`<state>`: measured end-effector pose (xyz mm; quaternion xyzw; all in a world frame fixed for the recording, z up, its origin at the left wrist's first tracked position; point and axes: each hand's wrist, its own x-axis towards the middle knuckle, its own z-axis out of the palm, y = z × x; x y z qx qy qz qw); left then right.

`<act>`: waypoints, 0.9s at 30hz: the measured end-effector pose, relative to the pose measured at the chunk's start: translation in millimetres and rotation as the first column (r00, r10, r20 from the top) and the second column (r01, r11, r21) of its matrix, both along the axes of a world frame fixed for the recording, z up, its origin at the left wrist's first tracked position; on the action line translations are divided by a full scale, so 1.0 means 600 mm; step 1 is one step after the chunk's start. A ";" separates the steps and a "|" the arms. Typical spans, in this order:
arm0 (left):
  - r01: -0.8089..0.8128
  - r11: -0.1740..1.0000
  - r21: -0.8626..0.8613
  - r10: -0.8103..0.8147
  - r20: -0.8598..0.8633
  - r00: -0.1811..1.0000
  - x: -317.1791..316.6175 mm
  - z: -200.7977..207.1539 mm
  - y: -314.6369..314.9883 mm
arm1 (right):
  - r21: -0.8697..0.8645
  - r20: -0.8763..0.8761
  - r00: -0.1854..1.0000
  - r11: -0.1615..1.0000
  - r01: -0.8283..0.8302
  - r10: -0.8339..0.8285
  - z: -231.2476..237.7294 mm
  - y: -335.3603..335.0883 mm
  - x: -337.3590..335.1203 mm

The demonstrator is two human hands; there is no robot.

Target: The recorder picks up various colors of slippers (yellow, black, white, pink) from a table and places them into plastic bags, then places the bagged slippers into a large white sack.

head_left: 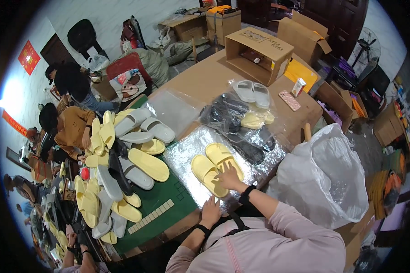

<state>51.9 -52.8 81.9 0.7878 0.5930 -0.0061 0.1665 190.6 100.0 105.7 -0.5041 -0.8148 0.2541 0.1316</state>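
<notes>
A pair of yellow slide slippers (206, 174) lies side by side on a shiny silver sheet (180, 157). My right hand (229, 178) rests over the right slipper, fingers spread, near its inner edge. Just below the left slipper, my left hand (211, 212) lies flat at the front edge of the sheet with its fingers stretched out and nothing in it. Beyond the pair are bagged black slippers (228, 111), a yellow slipper pair (257, 120) and a white pair (252, 93) in transparent plastic.
Loose yellow, grey and black slippers (149, 164) are heaped at the left on a green mat (168, 200). A large white plastic sack (300, 182) stands at my right. An open carton (259, 52), a phone (289, 100) and a small box (299, 87) sit farther back. Other people work at the left.
</notes>
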 end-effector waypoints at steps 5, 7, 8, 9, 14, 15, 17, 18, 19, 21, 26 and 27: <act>-0.041 0.993 0.111 0.039 0.021 0.999 0.008 -0.008 -0.008 | -0.062 0.050 0.999 0.998 0.000 0.004 -0.054 0.034 -0.052; 0.024 0.984 0.175 -0.004 -0.115 0.993 0.011 -0.005 0.002 | -0.175 0.048 0.998 0.984 0.035 -0.027 -0.069 0.049 -0.051; 0.033 0.970 0.242 -0.003 -0.123 0.992 0.016 0.012 0.011 | -0.148 -0.004 1.000 0.989 -0.001 0.000 -0.073 0.053 -0.046; 0.022 0.972 0.235 0.006 -0.117 0.993 0.017 0.017 0.020 | 0.035 0.005 1.000 0.999 0.014 -0.014 -0.063 0.050 -0.046; -0.141 0.953 0.268 0.187 -0.154 0.970 -0.020 0.003 0.025 | -0.209 -0.614 0.765 0.974 0.081 -0.196 0.061 -0.011 0.019; -0.117 0.971 0.210 0.160 -0.203 0.966 -0.029 0.004 0.035 | -0.423 -0.656 0.683 0.906 0.019 -0.321 0.065 -0.020 0.036; -0.052 0.993 0.110 0.075 -0.224 0.972 -0.049 0.018 0.050 | -0.695 -0.579 0.643 0.715 -0.069 -0.501 0.121 -0.046 0.083; 0.021 1.000 0.022 -0.015 -0.242 0.970 -0.055 0.030 0.056 | -0.694 -0.619 0.601 0.711 -0.118 -0.505 0.118 -0.057 0.107; 0.040 0.999 0.016 -0.035 -0.236 0.971 -0.066 0.026 0.057 | -0.687 -0.658 0.556 0.708 -0.166 -0.508 0.110 -0.069 0.128; 0.097 0.980 0.176 -0.091 -0.038 0.995 -0.088 0.022 0.060 | -0.719 -0.572 0.658 0.685 -0.115 -0.490 0.123 -0.094 0.144; 0.351 0.917 0.192 -0.342 -0.079 0.937 -0.085 0.022 0.048 | -0.642 -0.544 0.751 0.762 -0.084 -0.375 0.119 -0.169 0.151; 0.362 0.912 0.193 -0.354 -0.077 0.932 -0.088 0.013 0.046 | -0.642 -0.543 0.747 0.764 -0.073 -0.385 0.129 -0.179 0.148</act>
